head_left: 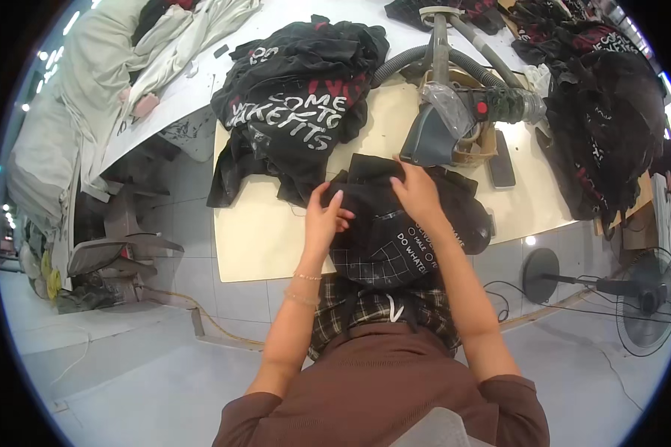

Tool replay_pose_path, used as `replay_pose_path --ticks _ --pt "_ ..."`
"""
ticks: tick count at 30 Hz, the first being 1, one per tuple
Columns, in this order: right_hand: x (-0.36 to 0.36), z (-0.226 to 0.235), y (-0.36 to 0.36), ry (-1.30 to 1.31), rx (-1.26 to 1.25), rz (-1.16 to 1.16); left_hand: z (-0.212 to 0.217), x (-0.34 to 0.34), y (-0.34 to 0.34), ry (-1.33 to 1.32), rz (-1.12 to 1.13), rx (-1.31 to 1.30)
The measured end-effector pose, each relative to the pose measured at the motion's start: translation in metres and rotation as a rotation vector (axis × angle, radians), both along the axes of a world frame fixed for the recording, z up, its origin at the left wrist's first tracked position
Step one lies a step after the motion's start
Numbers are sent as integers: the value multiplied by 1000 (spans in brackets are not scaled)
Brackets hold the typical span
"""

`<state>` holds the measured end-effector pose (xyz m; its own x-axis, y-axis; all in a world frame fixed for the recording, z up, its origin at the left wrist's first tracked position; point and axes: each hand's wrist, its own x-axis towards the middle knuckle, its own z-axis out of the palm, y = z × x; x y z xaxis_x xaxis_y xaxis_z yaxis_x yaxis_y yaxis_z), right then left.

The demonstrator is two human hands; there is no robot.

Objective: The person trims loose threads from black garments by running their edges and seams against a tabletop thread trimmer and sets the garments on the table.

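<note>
The black garment with white print and a checked panel lies at the near edge of the cream worktop, partly hanging over that edge toward the person's lap. The left hand rests on its left side with fingers loosely spread and flat on the cloth, pinching nothing that I can see; the right hand presses palm-down on its upper part, fingers together, just in front of the grey steam iron with its hoses. To smooth the cloth well, both palms should probably stay flat and draw outward from the middle, keeping the fabric taut and the right wrist clear of the iron. A heap of black printed shirts sits at the far left corner, another pile along the right edge.
</note>
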<state>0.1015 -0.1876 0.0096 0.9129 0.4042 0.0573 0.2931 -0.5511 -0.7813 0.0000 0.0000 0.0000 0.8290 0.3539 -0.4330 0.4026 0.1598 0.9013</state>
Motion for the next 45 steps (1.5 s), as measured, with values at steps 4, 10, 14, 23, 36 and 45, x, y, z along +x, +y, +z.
replay_pose_path --ticks 4,10,14,23,36,45 --pt "10 -12 18 -67 -249 -81 -11 5 -1 67 -2 -76" --pt "-53 54 -37 83 181 126 6 -16 -9 -20 121 -312" --pt "-99 69 -76 161 121 189 25 -28 -24 -2 -92 -288" --pt "-103 96 -30 -98 112 -70 59 -27 -45 -75 -185 -422" --pt "-68 81 -40 534 814 -219 81 -26 -37 -193 -230 -450" --pt "-57 100 -48 405 1052 -123 112 17 -19 -399 -339 -236"
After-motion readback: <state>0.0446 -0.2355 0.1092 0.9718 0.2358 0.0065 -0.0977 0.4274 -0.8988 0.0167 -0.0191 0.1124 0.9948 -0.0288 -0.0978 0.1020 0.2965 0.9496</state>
